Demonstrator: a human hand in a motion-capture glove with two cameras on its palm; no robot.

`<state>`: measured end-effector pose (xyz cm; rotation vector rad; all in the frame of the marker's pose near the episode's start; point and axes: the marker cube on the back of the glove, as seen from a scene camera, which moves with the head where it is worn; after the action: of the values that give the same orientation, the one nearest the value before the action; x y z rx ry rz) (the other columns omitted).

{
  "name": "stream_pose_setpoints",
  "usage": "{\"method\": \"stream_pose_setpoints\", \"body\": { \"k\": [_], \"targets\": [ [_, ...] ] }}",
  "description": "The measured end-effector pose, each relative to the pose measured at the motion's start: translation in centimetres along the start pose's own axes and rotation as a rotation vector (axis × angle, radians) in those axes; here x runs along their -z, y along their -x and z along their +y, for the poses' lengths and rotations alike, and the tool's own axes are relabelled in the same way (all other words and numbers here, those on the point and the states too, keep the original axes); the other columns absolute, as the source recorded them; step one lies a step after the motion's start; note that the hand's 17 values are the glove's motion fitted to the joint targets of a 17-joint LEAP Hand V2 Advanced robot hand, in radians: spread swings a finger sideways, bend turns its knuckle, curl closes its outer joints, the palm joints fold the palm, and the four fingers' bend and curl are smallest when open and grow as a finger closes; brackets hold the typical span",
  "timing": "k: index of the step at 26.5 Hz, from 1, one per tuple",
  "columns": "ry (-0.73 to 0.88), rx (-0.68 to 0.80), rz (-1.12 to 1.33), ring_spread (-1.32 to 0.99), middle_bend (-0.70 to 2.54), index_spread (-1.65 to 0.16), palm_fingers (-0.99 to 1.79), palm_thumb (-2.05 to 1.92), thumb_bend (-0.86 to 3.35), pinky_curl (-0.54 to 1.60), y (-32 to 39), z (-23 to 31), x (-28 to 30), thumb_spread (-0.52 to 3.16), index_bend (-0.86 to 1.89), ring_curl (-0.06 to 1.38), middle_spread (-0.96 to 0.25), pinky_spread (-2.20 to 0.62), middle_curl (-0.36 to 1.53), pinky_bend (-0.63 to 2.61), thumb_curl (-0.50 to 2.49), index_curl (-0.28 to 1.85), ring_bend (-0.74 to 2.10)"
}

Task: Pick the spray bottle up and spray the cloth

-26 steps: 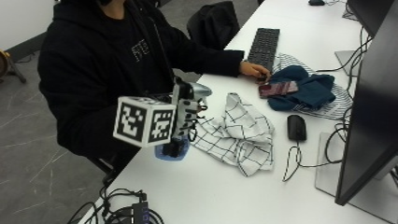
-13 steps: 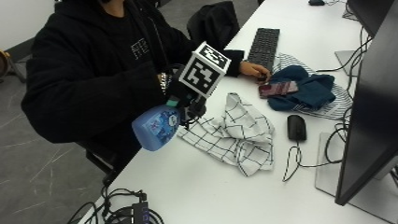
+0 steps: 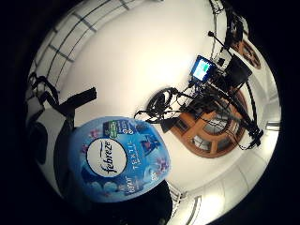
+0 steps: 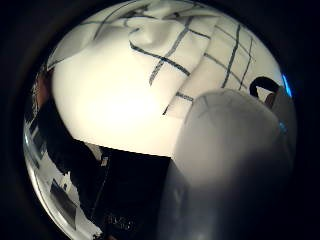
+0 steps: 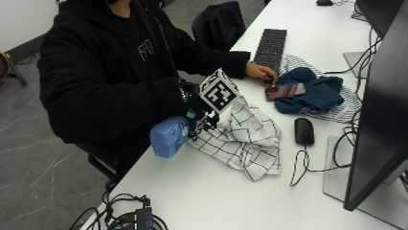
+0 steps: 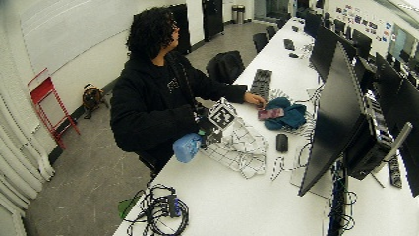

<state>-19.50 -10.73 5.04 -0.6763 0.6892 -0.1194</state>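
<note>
- Right hand (image 5: 199,114) curled round the spray bottle (image 5: 169,136), lifted and tipped beside the cloth (image 5: 245,139).
- Step: aiming.
- Next: likely point the nozzle at the cloth and squeeze the trigger.

The gloved right hand (image 5: 196,115) is mostly hidden behind the spray bottle (image 5: 169,136), so its fingers cannot be made out. The bottle's nozzle is hidden too. The monitor (image 5: 376,110) is cut off by the frame edge.
</note>
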Motion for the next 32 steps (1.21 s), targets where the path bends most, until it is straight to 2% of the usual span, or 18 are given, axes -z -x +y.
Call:
{"method": "stream_pose_setpoints", "body": {
  "k": [5, 9, 14, 21, 26, 29, 32],
  "targets": [
    [-0.024, 0.014, -0.024, -0.22, 0.71, -0.26, 1.38, 0.95, -0.03, 0.41, -0.1, 0.0, 1.0, 0.47, 0.21, 0.47, -0.2, -0.3, 0.54, 0.48, 0.7, 0.53, 0.78],
    [-0.193, 0.075, -0.144, -0.22, 0.71, -0.26, 1.38, 0.95, -0.03, 0.41, 0.0, 1.5, 5.4, 0.47, 0.2, 0.47, -0.2, -0.3, 0.55, 0.47, 0.71, 0.54, 0.78],
    [-0.448, 0.226, -0.375, -0.22, 0.71, -0.26, 1.38, 0.95, -0.03, 0.41, 2.3, 3.3, 11.6, 0.47, 0.2, 0.47, -0.2, -0.3, 0.55, 0.47, 0.71, 0.54, 0.78],
    [-0.709, 0.524, -0.792, -0.22, 0.7, -0.26, 1.38, 0.95, -0.03, 0.41, 8.7, 4.3, 17.5, 0.46, 0.2, 0.47, -0.2, -0.3, 0.54, 0.47, 0.72, 0.55, 0.78],
    [-0.85, 0.701, -1.137, -0.22, 0.7, -0.26, 1.38, 0.96, -0.03, 0.41, 14.0, 3.9, 18.9, 0.46, 0.19, 0.47, -0.2, -0.29, 0.55, 0.47, 0.73, 0.55, 0.78],
    [-0.93, 0.714, -1.217, -0.21, 0.7, -0.26, 1.39, 0.96, -0.03, 0.41, 16.9, 2.2, 18.2, 0.46, 0.2, 0.48, -0.2, -0.29, 0.54, 0.47, 0.73, 0.55, 0.78],
    [-0.93, 0.773, -1.275, -0.21, 0.69, -0.26, 1.39, 0.96, -0.03, 0.41, 19.5, 1.6, 16.9, 0.45, 0.19, 0.48, -0.2, -0.29, 0.54, 0.48, 0.74, 0.55, 0.78]
  ]
}}
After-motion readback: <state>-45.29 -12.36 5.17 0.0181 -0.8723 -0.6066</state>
